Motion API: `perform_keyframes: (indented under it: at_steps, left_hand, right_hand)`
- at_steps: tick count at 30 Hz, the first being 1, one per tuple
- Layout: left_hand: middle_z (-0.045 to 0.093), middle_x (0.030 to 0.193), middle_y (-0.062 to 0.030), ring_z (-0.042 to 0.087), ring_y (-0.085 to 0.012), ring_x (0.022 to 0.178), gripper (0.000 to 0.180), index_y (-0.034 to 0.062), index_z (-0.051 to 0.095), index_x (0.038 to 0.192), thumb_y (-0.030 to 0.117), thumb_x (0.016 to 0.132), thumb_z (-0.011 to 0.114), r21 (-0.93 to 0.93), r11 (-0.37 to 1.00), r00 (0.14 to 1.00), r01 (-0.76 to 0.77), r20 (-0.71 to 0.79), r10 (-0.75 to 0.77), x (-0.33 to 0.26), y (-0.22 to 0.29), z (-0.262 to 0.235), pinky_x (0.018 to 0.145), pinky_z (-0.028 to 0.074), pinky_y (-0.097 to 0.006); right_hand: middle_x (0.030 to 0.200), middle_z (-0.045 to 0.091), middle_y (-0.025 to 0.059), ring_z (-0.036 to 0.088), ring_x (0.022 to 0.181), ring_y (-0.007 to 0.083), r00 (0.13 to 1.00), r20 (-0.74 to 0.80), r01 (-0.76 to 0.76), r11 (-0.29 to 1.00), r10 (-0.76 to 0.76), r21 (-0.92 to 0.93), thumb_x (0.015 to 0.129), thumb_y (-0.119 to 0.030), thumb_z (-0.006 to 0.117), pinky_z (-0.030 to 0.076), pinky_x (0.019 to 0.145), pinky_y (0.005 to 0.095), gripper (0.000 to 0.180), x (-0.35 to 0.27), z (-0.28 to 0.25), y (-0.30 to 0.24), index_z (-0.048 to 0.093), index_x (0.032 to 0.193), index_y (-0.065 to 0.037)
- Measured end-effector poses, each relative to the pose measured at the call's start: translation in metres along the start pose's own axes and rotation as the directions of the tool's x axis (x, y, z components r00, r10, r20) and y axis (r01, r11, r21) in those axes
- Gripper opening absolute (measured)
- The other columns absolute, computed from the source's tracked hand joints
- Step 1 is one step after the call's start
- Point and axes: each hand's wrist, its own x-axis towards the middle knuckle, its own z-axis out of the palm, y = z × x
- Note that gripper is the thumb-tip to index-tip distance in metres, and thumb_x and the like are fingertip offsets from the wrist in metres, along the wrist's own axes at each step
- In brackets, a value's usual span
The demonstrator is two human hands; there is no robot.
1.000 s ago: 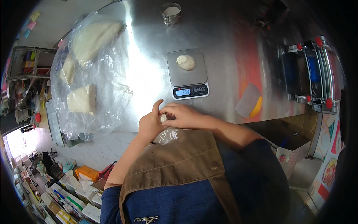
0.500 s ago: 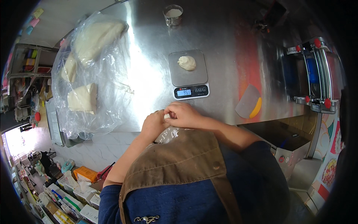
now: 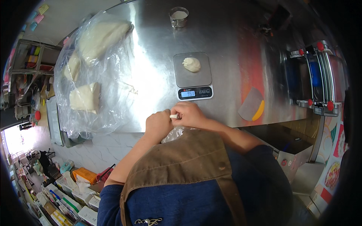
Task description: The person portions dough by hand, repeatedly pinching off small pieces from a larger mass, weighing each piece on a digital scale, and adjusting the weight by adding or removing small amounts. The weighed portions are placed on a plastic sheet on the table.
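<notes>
Close together at the table's near edge, my left hand [image 3: 158,123] and my right hand [image 3: 190,114] are both closed. A small white piece of what looks like dough [image 3: 174,116] shows between them, pinched in my right fingers. Whatever my left fingers hold is hidden. Just below the hands, against my apron, is clear plastic with white print [image 3: 177,133]. Ahead of them stands a kitchen scale [image 3: 181,80] with its display lit. On its plate sits a lump of dough [image 3: 192,64].
Large dough pieces [image 3: 85,97] lie in a clear plastic bag [image 3: 117,109] at the left. A metal cup of white powder [image 3: 178,19] stands at the back. To the right are a scraper with a yellow handle [image 3: 251,104] and a metal roller device [image 3: 320,77].
My hands stay together at the table edge; the right fingers have shifted slightly on the white piece, which shows a little more. The lump on the scale stays put.
</notes>
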Motion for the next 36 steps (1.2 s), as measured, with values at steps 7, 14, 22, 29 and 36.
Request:
perform_keyframes:
  at_steps: [7, 14, 22, 29, 36]
  left_hand:
    - [0.07, 0.084, -0.0153, 0.069, -0.033, 0.073, 0.026, 0.006, 0.06, 0.1, 0.027, 0.086, 0.064, -0.047, 0.985, 0.979, -0.167, -0.123, 0.16, -0.003, 0.001, -0.016, 0.063, 0.054, -0.044]
    - [0.063, 0.09, -0.01, 0.068, -0.0276, 0.074, 0.027, 0.0074, 0.055, 0.105, 0.031, 0.092, 0.06, 0.128, 0.925, 0.914, -0.357, -0.157, 0.375, -0.004, 0.001, -0.013, 0.059, 0.055, -0.04]
    - [0.065, 0.081, -0.0101, 0.068, -0.0278, 0.071, 0.02, 0.0077, 0.062, 0.085, 0.026, 0.093, 0.059, 0.196, 0.926, 0.932, -0.324, -0.104, 0.348, -0.005, -0.002, -0.003, 0.059, 0.055, -0.04]
    - [0.07, 0.098, -0.0127, 0.069, -0.0269, 0.078, 0.025, 0.0071, 0.067, 0.109, 0.023, 0.093, 0.056, -0.37, 0.925, 0.994, -0.089, -0.086, 0.061, -0.002, -0.015, 0.007, 0.068, 0.053, -0.036]
    - [0.063, 0.113, -0.0102, 0.062, -0.0203, 0.098, 0.053, 0.0041, 0.05, 0.135, 0.044, 0.102, 0.041, -0.938, -0.122, 0.941, 0.324, 0.305, 0.147, 0.001, -0.035, 0.011, 0.087, 0.051, -0.035]
  right_hand:
    - [0.083, 0.065, 0.0011, 0.06, 0.073, 0.0066, 0.958, 0.083, -0.265, 0.733, 0.275, 0.627, 0.085, -0.008, 0.074, 0.05, 0.062, 0.0236, 0.014, -0.003, 0.002, 0.009, 0.064, 0.093, -0.002]
    - [0.089, 0.069, 0.0068, 0.062, 0.077, 0.0092, 0.864, 0.287, -0.487, 0.541, 0.414, 0.686, 0.088, -0.01, 0.07, 0.051, 0.064, 0.0245, 0.018, -0.001, -0.006, 0.026, 0.064, 0.1, 0.001]
    - [0.093, 0.071, 0.0077, 0.065, 0.086, 0.0113, 0.884, 0.248, -0.468, 0.762, 0.397, 0.448, 0.088, -0.014, 0.07, 0.052, 0.077, 0.0265, 0.022, -0.001, -0.007, 0.029, 0.069, 0.102, 0.003]
    - [0.101, 0.068, 0.0085, 0.064, 0.091, 0.0148, 0.958, 0.135, -0.286, 0.861, 0.252, 0.421, 0.089, -0.018, 0.07, 0.051, 0.081, 0.0289, 0.035, -0.004, -0.005, 0.023, 0.066, 0.12, -0.001]
    - [0.109, 0.06, 0.0083, 0.053, 0.11, 0.0276, 0.969, 0.219, 0.134, 0.988, -0.114, -0.075, 0.088, -0.028, 0.068, 0.043, 0.097, 0.0375, 0.044, -0.002, 0.005, 0.023, 0.062, 0.13, -0.015]
